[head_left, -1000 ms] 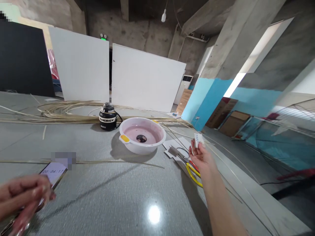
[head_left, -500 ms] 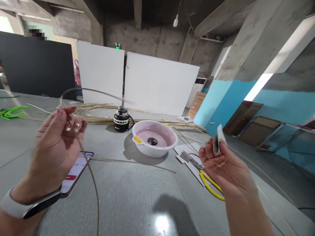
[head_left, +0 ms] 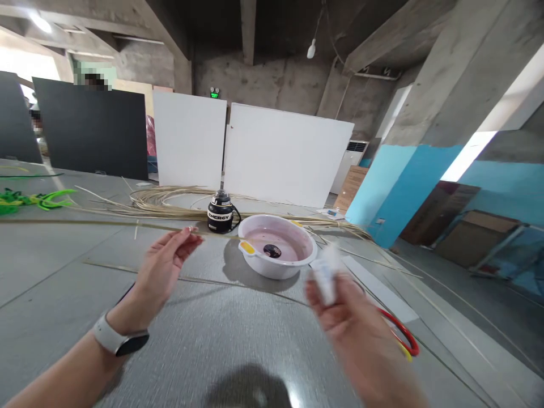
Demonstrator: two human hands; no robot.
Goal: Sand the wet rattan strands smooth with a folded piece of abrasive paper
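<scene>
Item in hand: one thin rattan strand (head_left: 85, 222), pinched at the fingertips of my left hand (head_left: 164, 269) and held level above the grey table (head_left: 238, 351). My right hand (head_left: 352, 326), blurred, is closed on a small white piece (head_left: 325, 275) just in front of the white basin (head_left: 276, 249). Step, as I judge it: bringing the piece to the strand, which calls for a steadier right hand. Room: the near tabletop is open, while the basin, the black ENERGY jar (head_left: 221, 211) and the scissors (head_left: 402, 334) crowd the right, towards the table edge.

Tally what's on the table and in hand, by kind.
Basin: 1
Jar: 1
Scissors: 1
Reed coil: 1
Green bundle: 1
Paper sheet: 1
Reed pinched in left hand: 1
White piece, blurred, in right hand: 1
Total: 8
</scene>
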